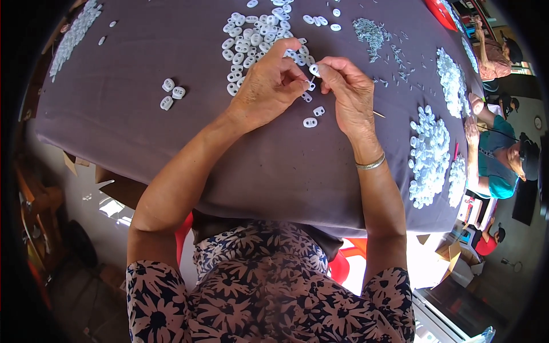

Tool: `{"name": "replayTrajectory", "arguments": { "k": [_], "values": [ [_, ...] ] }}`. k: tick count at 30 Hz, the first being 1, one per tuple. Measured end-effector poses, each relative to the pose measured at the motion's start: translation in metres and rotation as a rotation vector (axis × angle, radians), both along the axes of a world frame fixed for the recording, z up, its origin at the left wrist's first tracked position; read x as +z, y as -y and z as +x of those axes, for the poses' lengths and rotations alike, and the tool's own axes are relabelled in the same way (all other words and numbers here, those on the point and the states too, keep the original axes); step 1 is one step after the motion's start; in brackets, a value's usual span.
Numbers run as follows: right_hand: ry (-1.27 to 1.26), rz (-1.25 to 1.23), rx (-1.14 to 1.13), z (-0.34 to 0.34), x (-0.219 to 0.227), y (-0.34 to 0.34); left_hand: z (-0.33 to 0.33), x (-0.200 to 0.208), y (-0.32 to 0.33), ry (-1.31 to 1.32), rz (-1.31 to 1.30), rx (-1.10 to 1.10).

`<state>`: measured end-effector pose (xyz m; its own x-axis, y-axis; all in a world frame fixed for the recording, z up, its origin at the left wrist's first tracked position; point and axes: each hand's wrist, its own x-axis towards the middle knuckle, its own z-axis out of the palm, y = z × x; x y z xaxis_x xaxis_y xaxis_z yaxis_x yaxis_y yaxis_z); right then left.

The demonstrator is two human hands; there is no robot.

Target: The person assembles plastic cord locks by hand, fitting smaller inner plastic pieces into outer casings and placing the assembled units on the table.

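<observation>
Between the thumb and fingers of my right hand point(350, 94) is a white oval cord lock point(314, 70) with two holes. A thin brown stick point(378, 115) juts out beside that hand's wrist side. My left hand point(270, 83) is closed in a pinch close by, its thumb and index fingertips just below the held piece; what they grip is too small to make out. Beyond my hands lies a spread of similar white cord locks point(250, 39). Two loose pieces, one of them a two-holed cord lock point(310, 122), rest below my fingers.
Three white pieces point(167, 103) sit to the left. Small metal springs point(370, 35) are scattered at the far right. Heaps of whitish pieces point(429, 160) line the right side of the dark tablecloth point(274, 171). Other people, one in a teal shirt point(498, 143), sit along the right edge.
</observation>
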<state>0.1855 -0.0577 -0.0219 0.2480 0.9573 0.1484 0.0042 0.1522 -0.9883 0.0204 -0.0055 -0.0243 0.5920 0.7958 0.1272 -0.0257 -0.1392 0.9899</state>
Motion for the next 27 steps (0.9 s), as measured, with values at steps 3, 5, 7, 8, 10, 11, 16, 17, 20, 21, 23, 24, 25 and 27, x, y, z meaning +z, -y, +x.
{"name": "replayTrajectory", "arguments": {
  "k": [3,5,7,8,10,11,16,17,20,21,23,24,25,27],
  "values": [
    [0.018,0.001,0.016,-0.0004,-0.0010,0.0001,-0.0010,-0.0014,-0.0004,0.003,-0.005,-0.002],
    [0.028,-0.001,0.020,-0.0001,-0.0003,0.0009,-0.0008,-0.0012,0.0002,0.012,-0.011,-0.001],
    [0.037,-0.003,0.025,-0.0002,0.0003,0.0012,-0.0004,0.0001,0.0012,0.006,-0.006,0.011],
    [0.060,-0.004,0.025,-0.0004,0.0004,0.0013,-0.0008,-0.0001,0.0011,0.005,-0.006,0.012],
    [0.083,-0.005,0.026,-0.0006,0.0006,0.0013,-0.0009,-0.0008,0.0004,-0.012,0.000,0.015],
    [0.106,-0.013,0.026,-0.0006,0.0008,0.0013,-0.0008,-0.0004,0.0004,-0.012,0.000,0.015],
    [0.147,-0.017,0.061,-0.0003,0.0008,0.0014,-0.0003,-0.0002,0.0005,-0.007,0.003,0.029],
    [0.154,-0.010,0.071,-0.0010,0.0012,0.0014,-0.0002,-0.0007,0.0002,-0.006,0.003,0.029],
    [0.175,0.008,0.085,-0.0011,0.0011,0.0016,-0.0002,-0.0025,-0.0006,0.001,-0.032,0.032],
    [0.187,0.018,0.088,-0.0009,0.0009,0.0017,-0.0001,-0.0027,-0.0008,0.023,-0.055,0.025],
    [0.216,0.027,0.090,-0.0016,0.0007,0.0021,-0.0004,-0.0032,-0.0012,0.045,-0.075,0.020],
    [0.246,0.034,0.091,-0.0017,0.0004,0.0018,-0.0007,-0.0028,-0.0010,0.031,-0.076,0.024],
    [0.246,0.038,0.091,-0.0004,-0.0007,0.0014,-0.0014,-0.0016,-0.0006,0.017,-0.076,0.027],
    [0.323,0.091,0.163,0.0042,-0.0042,0.0005,-0.0021,0.0004,0.0002,0.029,-0.091,0.032]
  ]
}}
